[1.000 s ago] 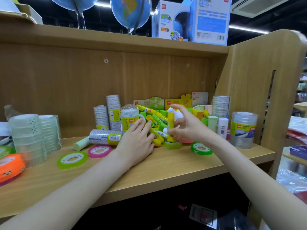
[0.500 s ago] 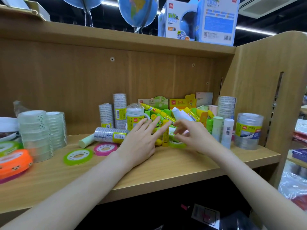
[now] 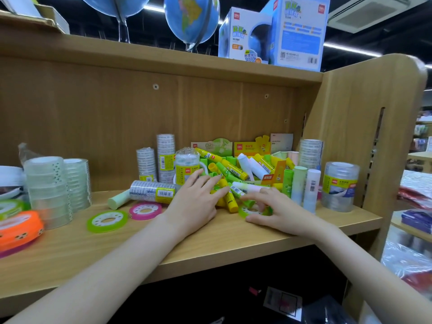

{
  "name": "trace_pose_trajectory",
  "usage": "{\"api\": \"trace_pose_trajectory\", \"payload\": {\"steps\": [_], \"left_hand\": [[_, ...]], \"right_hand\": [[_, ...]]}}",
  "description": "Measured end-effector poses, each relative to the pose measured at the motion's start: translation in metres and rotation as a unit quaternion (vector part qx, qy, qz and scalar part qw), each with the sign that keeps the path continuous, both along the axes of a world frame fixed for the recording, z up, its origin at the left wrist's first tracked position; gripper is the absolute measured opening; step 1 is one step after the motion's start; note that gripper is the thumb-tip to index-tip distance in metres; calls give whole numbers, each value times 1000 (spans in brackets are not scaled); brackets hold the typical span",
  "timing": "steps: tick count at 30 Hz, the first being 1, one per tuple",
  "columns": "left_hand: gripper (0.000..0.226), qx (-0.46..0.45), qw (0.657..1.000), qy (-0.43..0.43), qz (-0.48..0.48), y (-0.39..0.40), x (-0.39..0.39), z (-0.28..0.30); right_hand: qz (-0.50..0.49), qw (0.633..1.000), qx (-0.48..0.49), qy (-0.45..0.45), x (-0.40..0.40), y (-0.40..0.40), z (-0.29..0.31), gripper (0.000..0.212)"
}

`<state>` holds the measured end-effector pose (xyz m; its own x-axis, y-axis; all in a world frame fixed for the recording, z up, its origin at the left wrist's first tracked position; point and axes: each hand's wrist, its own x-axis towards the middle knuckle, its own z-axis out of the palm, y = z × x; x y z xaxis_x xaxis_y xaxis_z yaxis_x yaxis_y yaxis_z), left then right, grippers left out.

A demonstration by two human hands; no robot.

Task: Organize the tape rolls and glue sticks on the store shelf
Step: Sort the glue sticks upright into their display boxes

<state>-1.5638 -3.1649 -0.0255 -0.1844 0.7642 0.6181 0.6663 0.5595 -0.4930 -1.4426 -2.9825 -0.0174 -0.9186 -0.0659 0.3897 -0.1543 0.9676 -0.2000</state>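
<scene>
Left hand (image 3: 194, 202) flat, fingers straight, resting on the glue stick pile (image 3: 233, 174) mid-shelf (image 3: 210, 242). Right hand (image 3: 278, 209) fingers curled over a green tape roll (image 3: 253, 210) lying flat beside the pile; grip blurred, can't tell. Pink tape roll (image 3: 145, 210) lies left.

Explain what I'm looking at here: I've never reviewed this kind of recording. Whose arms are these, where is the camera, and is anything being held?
No machine here: a person wears one wide-angle camera on the head, looking down at their own bare arms. They face a wooden store shelf. The left hand lies flat, fingers straight, against a jumbled pile of glue sticks. The right hand curls its fingers round a flat green tape roll on the shelf. Further left lie a green roll and a pink roll. Stacks of clear tape stand at the left, and boxed globes sit above.
</scene>
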Motion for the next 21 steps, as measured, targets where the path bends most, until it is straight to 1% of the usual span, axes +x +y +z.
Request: {"api": "trace_pose_trajectory", "payload": {"steps": [3, 5, 8, 11, 13, 15, 17, 19, 21], "left_hand": [[59, 2, 1000, -13, -28, -2, 2, 2], [53, -2, 998, -20, -65, -3, 4, 1], [59, -42, 994, -61, -77, -6, 8, 5], [73, -96, 982, -142, -81, -6, 8, 7], [79, -108, 979, -159, -64, -6, 7, 7], [74, -109, 979, -163, -47, -5, 7, 7], [80, -94, 980, -170, -50, -4, 11, 9], [84, -62, 977, -189, -73, -2, 18, 9], [77, -66, 970, -206, -108, 0, 26, 10]], "right_hand": [[-7, 999, -21, -25, -10, -2, 0, 63], [-2, 999, -38, -18, -13, -2, -1, 73], [33, 995, -90, 9, -10, -5, -1, 76], [32, 993, -99, 52, 0, -2, 0, 71], [15, 995, -80, 65, 9, 2, -1, 64], [-4, 997, -46, 68, 19, 6, -6, 54], [-29, 997, -35, 64, 30, 11, -11, 48], [-41, 998, -18, 33, 37, 12, -16, 47], [-23, 1000, -12, 16, 42, 10, -18, 41]]}}
